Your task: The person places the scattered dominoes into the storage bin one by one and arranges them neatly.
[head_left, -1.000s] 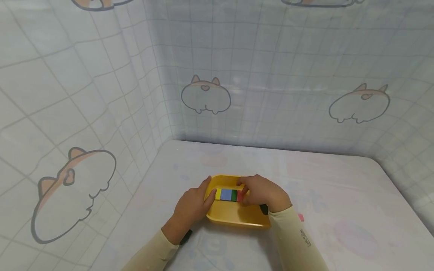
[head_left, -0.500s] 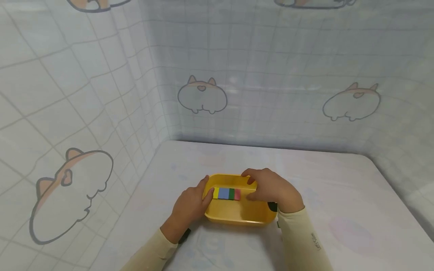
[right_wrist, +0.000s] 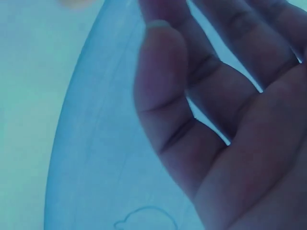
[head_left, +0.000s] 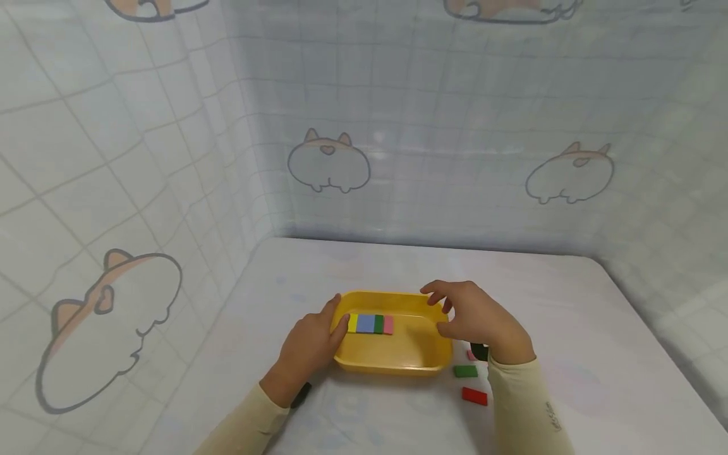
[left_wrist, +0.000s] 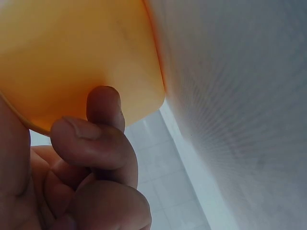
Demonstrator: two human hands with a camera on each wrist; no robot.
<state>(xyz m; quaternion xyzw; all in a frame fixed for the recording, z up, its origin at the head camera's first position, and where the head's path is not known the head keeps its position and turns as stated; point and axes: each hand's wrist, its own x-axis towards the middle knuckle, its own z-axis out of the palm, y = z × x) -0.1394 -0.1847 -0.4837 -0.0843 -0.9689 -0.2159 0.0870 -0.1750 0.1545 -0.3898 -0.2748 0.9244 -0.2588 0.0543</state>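
Note:
My left hand (head_left: 309,341) grips the left end of a shallow yellow tray (head_left: 409,351), thumb over the rim and fingers along the outer wall. In the left wrist view, curled fingers lie against the tray's outside (left_wrist: 72,48). On the tray floor, a row of flat blocks runs right from the thumb: yellow (head_left: 352,323), blue (head_left: 366,324), dark green (head_left: 378,324) and pink (head_left: 388,325). Above the tray's right rim hovers my right hand (head_left: 480,319), fingers loosely bent. It holds nothing, and the right wrist view shows the fingers apart.
Right of the tray lie a loose green block (head_left: 466,371), a red block (head_left: 474,396) and a pink block (head_left: 471,355) partly hidden by the right wrist. A pale patterned cloth (head_left: 546,303) covers the table. Gridded curtains (head_left: 432,158) stand behind and at both sides.
My right hand has let go of the pink block at the row's end and moved right, out to the tray's rim. Loose blocks beside the tray have come into view. The left hand keeps its grip.

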